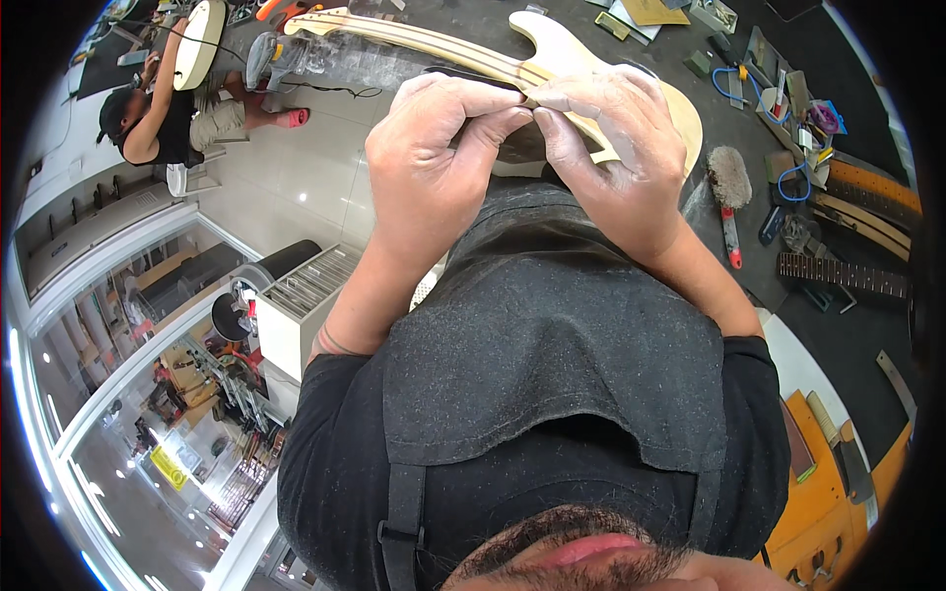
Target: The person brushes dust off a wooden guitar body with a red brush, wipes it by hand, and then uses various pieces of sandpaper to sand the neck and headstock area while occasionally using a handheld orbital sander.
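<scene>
My left hand (434, 148) and my right hand (623, 133) meet above the bench edge, dusted with pale powder. Thumbs and forefingers of both pinch a small, thin, brownish piece (530, 100) between them; most of it is hidden, so its kind cannot be made out. Just beyond and beneath my hands lies an unfinished pale wood guitar (554, 47), its long neck with dark stripes pointing left and its body to the right. My hands cover part of the body. I cannot tell whether they touch it.
Right of the guitar, a dusty brush (729, 182) with a red-tipped handle lies on the dark bench. Farther right are blue cords (764, 94), small blocks and a fretboard (843, 274). At far left, another person (148, 128) handles a pale guitar body (200, 44). A white drawer cabinet (296, 315) stands lower left.
</scene>
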A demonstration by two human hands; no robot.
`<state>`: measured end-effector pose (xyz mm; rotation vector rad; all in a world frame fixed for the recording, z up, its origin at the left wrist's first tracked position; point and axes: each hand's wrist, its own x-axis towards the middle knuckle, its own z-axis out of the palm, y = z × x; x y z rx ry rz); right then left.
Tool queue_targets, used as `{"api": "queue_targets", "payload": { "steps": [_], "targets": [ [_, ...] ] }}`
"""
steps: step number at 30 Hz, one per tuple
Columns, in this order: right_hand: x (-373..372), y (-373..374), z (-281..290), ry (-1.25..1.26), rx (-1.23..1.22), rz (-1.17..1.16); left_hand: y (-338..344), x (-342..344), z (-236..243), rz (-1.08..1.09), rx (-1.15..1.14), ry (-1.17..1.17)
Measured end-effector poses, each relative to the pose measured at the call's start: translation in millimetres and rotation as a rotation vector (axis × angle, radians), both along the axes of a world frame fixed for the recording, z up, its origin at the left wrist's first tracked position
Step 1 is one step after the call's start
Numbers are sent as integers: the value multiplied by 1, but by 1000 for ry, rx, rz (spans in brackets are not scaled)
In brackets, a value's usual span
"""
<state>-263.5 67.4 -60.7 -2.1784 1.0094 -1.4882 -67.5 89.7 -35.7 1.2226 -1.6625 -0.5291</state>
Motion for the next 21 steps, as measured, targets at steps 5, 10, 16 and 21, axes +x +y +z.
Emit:
{"api": "queue_targets", "payload": {
  "steps": [5, 10, 16, 21],
  "targets": [
    [1, -1, 0, 11, -24, 2, -2, 4, -3, -41, -55, -4],
    [1, -1, -1, 24, -57, 11, -1, 5, 0, -49, -90, -46],
    [2, -1, -3, 21, -75, 1, 0, 4, 0, -55, -71, -63],
    [2, -1, -6, -11, -92, -19, 2, 1, -1, -53, -73, -64]
  ]
}}
